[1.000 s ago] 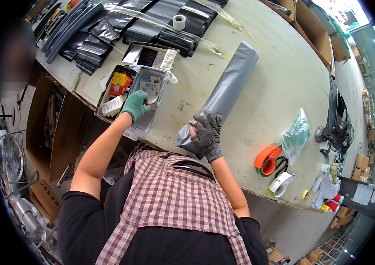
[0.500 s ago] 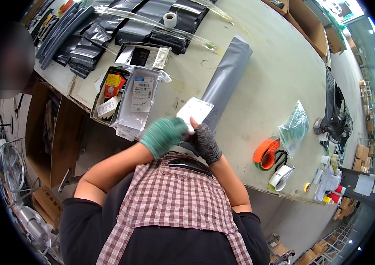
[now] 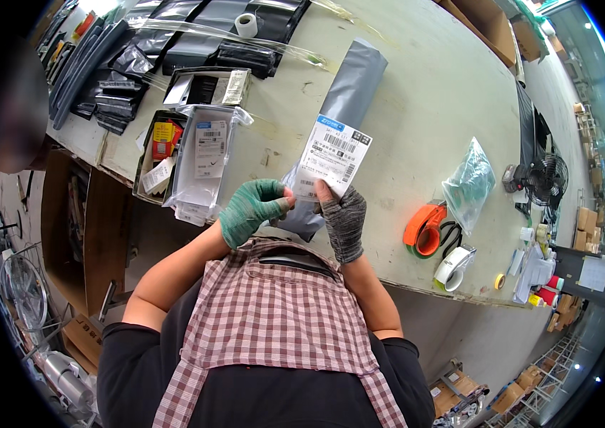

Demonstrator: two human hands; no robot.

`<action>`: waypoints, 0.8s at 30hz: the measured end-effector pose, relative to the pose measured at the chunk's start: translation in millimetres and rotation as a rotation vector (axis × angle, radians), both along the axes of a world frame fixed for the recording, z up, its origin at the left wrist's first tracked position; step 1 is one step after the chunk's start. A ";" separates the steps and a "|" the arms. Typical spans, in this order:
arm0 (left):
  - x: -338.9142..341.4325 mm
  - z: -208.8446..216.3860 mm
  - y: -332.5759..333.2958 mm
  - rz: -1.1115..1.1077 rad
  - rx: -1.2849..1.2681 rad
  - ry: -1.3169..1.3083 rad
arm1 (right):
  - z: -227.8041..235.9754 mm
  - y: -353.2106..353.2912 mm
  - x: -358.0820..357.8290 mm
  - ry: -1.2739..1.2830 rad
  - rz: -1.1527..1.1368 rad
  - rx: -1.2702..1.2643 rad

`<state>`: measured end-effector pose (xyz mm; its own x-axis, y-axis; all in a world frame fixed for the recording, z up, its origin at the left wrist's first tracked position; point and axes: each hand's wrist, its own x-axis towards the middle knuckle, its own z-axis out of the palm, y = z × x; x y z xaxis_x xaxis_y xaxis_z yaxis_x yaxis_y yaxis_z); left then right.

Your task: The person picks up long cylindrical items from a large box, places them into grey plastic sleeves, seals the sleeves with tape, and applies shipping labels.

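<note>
My right hand (image 3: pixel 343 217), in a dark grey fingerless glove, pinches the lower edge of a white shipping label (image 3: pixel 334 157) with a blue corner, thumb on top. The label's printed side faces up, over a long grey plastic mailing bag (image 3: pixel 356 82) that lies slantwise on the table towards me. Whether the label touches the bag, I cannot tell. My left hand (image 3: pixel 254 208), in a green fingerless glove, is closed with thumb and fingertips together just left of the label's lower corner. Anything between those fingertips is too small to make out.
Left of my hands stands a tray (image 3: pixel 204 187) with printed labels, beside boxes of small packets. Black and grey bags (image 3: pixel 202 43) lie at the far left. An orange tape dispenser (image 3: pixel 423 232), scissors (image 3: pixel 450 237) and a clear bag (image 3: pixel 470 187) lie right. Another person is at far left.
The label has turned print side up and risen into fuller view. My left hand has drawn back left from the label. The view has shifted slightly.
</note>
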<state>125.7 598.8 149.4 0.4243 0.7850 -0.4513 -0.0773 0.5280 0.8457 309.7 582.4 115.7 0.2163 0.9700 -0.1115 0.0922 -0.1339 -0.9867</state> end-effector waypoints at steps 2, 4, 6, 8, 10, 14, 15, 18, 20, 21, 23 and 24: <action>0.9 1.0 -0.3 0.007 0.006 0.001 | 2.1 -0.6 0.0 -0.008 -0.004 0.003; 0.8 0.6 -1.6 0.012 -0.001 -0.015 | 3.7 -1.0 0.1 -0.005 -0.005 0.004; 0.4 -0.8 -2.9 0.030 0.003 -0.023 | 11.5 -1.0 0.1 0.021 0.004 -0.062; 0.9 -0.1 -4.0 0.036 0.010 -0.024 | 11.0 -1.1 0.4 0.008 0.007 -0.051; 1.7 3.3 -4.8 0.033 0.016 -0.015 | 4.8 -0.3 -0.9 -0.042 0.004 0.037; 1.4 1.4 -8.1 0.033 0.009 -0.014 | 11.0 4.1 -3.9 -0.240 -0.021 0.185; 1.4 -0.1 -9.1 0.023 0.002 -0.019 | 9.6 11.7 -4.3 -0.545 -0.086 0.414; 3.5 -0.4 -7.9 0.030 0.018 -0.026 | 14.9 -5.8 2.3 -0.364 0.285 0.347; 4.9 -2.0 -10.2 0.033 0.037 -0.007 | 24.9 -21.2 -4.0 -0.261 0.301 0.183; 5.4 -5.1 -11.3 0.031 0.051 0.008 | 24.5 -21.5 -4.0 -0.225 0.293 0.155; 9.0 -6.0 -13.9 0.046 0.094 0.022 | 24.4 -19.5 -1.1 -0.161 0.279 0.104; 10.8 -5.3 -16.6 0.064 0.120 0.027 | 22.7 -17.9 5.7 -0.008 0.256 -0.036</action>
